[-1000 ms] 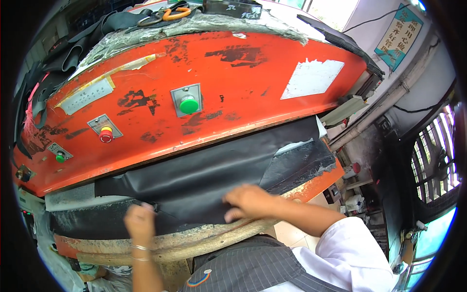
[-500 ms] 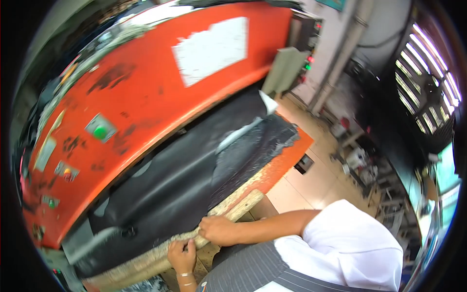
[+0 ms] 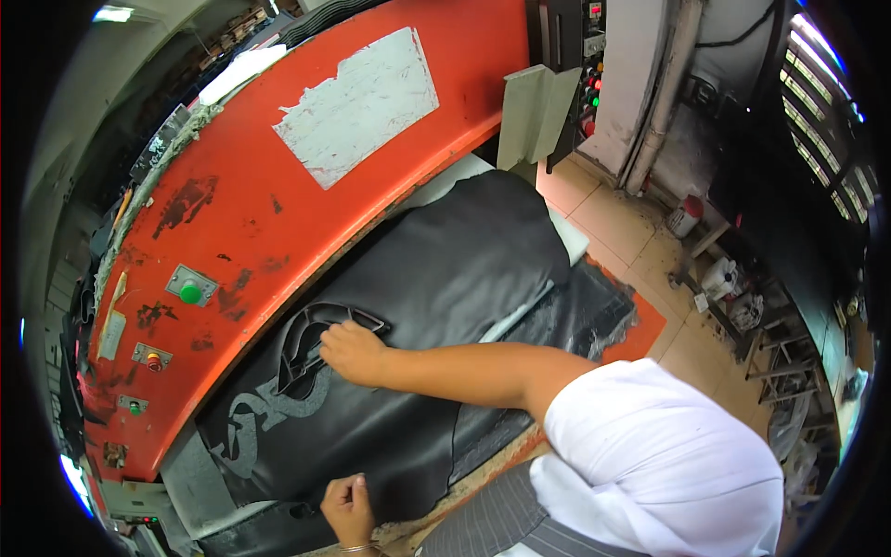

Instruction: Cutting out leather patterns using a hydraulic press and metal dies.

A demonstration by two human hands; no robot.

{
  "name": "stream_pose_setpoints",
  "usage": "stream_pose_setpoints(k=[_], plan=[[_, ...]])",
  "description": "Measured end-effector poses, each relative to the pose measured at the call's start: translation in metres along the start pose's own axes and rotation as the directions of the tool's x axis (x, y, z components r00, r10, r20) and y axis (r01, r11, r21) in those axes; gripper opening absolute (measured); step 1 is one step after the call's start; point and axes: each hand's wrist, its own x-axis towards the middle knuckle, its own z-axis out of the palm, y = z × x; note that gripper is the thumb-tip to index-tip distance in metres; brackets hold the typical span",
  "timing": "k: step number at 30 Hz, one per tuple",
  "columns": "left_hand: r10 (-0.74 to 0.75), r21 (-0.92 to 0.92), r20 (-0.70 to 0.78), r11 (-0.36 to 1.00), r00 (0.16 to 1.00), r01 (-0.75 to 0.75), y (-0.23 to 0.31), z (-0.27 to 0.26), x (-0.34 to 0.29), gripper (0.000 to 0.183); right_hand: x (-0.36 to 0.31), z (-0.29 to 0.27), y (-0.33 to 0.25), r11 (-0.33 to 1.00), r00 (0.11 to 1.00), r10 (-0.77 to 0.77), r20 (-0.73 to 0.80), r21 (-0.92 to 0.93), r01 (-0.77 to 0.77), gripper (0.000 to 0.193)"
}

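A sheet of black leather (image 3: 436, 251) lies over the bed under the red press beam (image 3: 223, 223). On its left part, near the beam, a dark curved cutting die (image 3: 302, 343) stands on the leather, and my right hand (image 3: 355, 355) is closed on its near side. Beside the die, curved cut-outs (image 3: 288, 406) in the leather let a grey surface show through. My left hand (image 3: 347, 509) hovers by the near edge of the leather, fingers curled and thumb up, with nothing visible in it.
Green (image 3: 190, 293) and red (image 3: 153, 362) buttons sit on the beam's front. A bent grey metal plate (image 3: 534, 116) stands at the beam's right end. Dark sheet material (image 3: 575, 316) covers the bed's right part. Tiled floor (image 3: 622, 218) and a rack (image 3: 789, 362) lie to the right.
Both hands have left the bed's front edge. My right hand has reached forward to the die. More leather, with the cut-outs and die, now shows out from under the beam.
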Motion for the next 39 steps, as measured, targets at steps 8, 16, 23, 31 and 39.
stream_pose_setpoints(k=[8, 16, 23, 31, 39], plan=[[0.048, 0.002, -0.264, 0.999, 0.963, -0.049, 0.0, -0.029, 0.068, 0.016, 0.013, 0.027, 0.015, 0.966, 0.966, -0.256, 0.035, 0.046, 0.254, 0.014], [-0.109, -0.71, 0.256, 0.653, 0.96, 0.264, -0.017, -0.059, 0.062, 0.07, -0.041, -0.104, 0.014, 0.578, 0.618, -0.727, -0.301, 0.218, 0.786, 0.014], [0.073, -0.894, 0.445, 0.09, 0.892, 0.439, 0.072, 0.072, 0.023, 0.063, -0.116, -0.167, 0.049, 0.79, 0.869, -0.484, -0.105, 0.375, 0.485, 0.026], [0.002, -0.928, 0.156, -0.343, 0.988, 0.147, 0.121, 0.145, 0.064, 0.022, -0.141, -0.15, 0.031, 0.819, 0.901, 0.431, 0.058, 0.395, -0.417, 0.036], [0.138, -0.532, -0.031, 0.836, 0.99, -0.133, 0.072, 0.18, 0.107, 0.072, -0.071, -0.144, 0.127, 0.865, 0.91, 0.311, 0.274, 0.315, -0.39, 0.023]])
